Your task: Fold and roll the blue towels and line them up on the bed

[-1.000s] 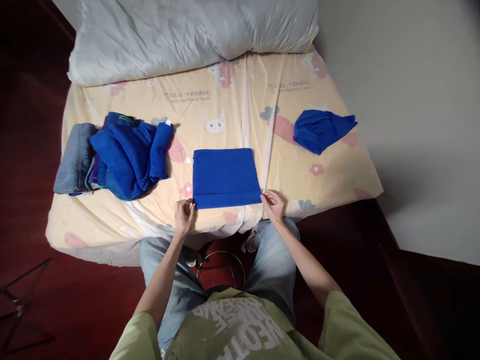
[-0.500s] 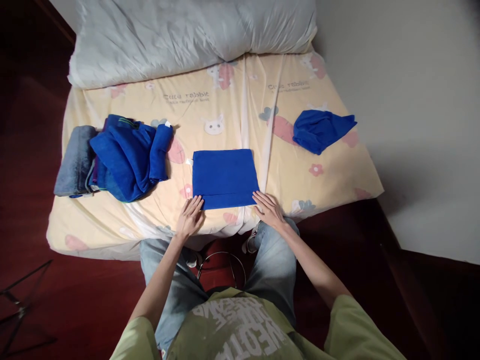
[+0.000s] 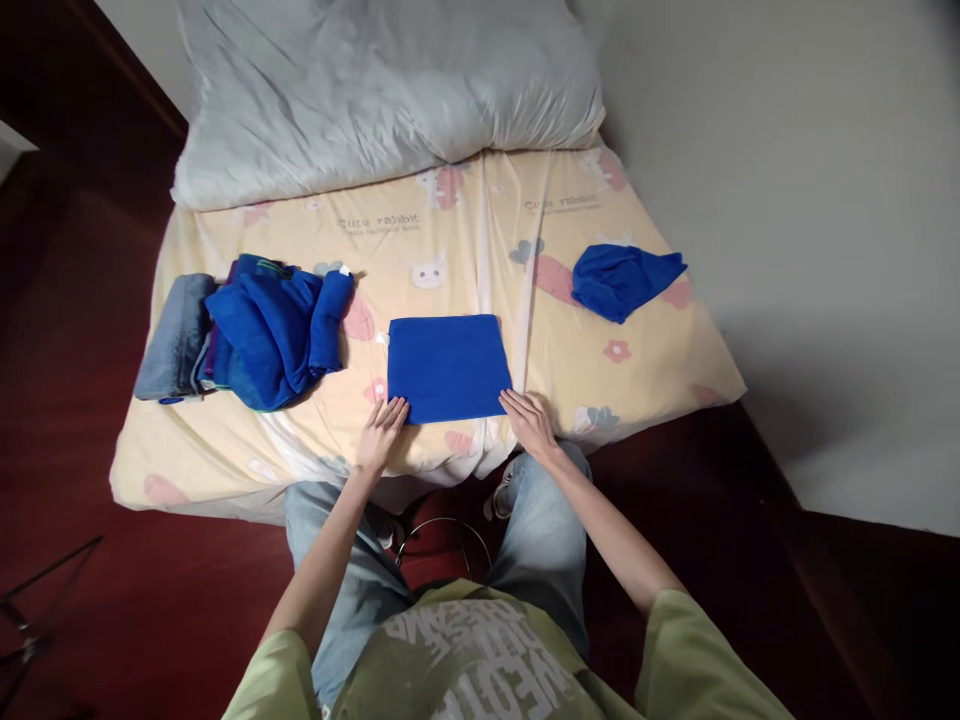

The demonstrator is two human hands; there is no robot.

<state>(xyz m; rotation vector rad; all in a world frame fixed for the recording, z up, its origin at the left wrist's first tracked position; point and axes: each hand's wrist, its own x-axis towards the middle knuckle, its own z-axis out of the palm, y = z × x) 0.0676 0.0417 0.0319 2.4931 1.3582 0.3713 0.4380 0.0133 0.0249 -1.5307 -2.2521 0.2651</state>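
Observation:
A blue towel (image 3: 448, 365), folded into a flat rectangle, lies on the bed near its front edge. A small white tag sticks out from its left side. At the near left corner, my left hand (image 3: 383, 430) has its fingers closed over the towel's edge. My right hand (image 3: 531, 422) grips the near right corner in the same way, fingers together on the fabric. Both thumbs are mostly hidden. Off to the right, a crumpled blue cloth (image 3: 622, 281) lies by itself.
On the left sit a bunched blue cloth (image 3: 266, 325), a rolled blue cloth (image 3: 330, 320) and a grey-blue rolled towel (image 3: 177, 335). A large grey-white quilt (image 3: 382, 100) covers the back of the bed (image 3: 442, 240). A wall (image 3: 810, 250) stands to the right.
The view has shifted, so the bed sits slightly lower. The crease line along the towel's near edge looks fainter. Both hands stay at the near corners, with the fingers drawn in more.

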